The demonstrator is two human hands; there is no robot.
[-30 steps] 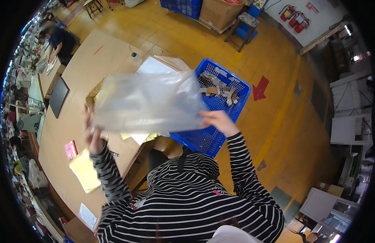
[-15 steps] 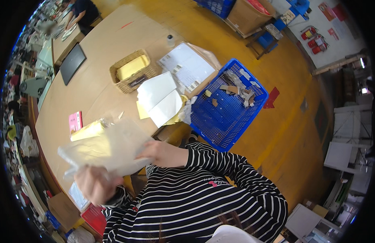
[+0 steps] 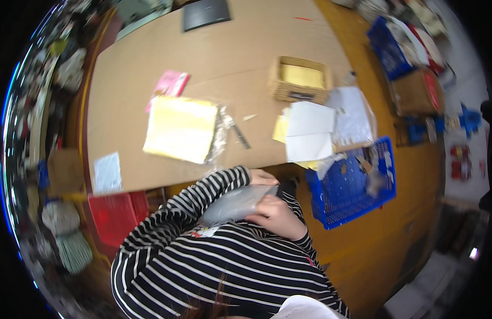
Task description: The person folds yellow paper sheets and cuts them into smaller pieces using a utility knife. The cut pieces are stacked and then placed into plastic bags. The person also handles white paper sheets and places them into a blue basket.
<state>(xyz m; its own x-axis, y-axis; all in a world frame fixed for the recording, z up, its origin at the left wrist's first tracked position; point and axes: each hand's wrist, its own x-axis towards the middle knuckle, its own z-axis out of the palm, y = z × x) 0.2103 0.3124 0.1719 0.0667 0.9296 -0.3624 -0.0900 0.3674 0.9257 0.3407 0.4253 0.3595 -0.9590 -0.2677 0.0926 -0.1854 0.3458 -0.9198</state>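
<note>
A translucent plastic bag (image 3: 232, 203) is held close against my striped top, off the table's near edge. My right hand (image 3: 278, 215) is closed on its right part, thumb toward the bag. At the bag's far edge my left hand (image 3: 263, 177) is closed on it too, its fingers partly hidden. On the table beyond lies a stack of pale yellow sheets (image 3: 182, 129), with crumpled clear plastic (image 3: 220, 135) along its right side. A dark, slim tool (image 3: 240, 136), blurred, rests to the right of that. Behind the stack is a pink packet (image 3: 171, 83).
A wicker basket (image 3: 275, 85) holds yellow sheets. White sheets (image 3: 310, 125) overhang the table's near right edge, beside a blue crate (image 3: 344, 218) with scraps. A red bin (image 3: 113, 220) is at lower left; a black flat device (image 3: 206, 15) lies at the far side.
The view has swung, shifting the table contents across the picture. Both hands have drawn the bag from over the table to my body, leaving the yellow stack uncovered.
</note>
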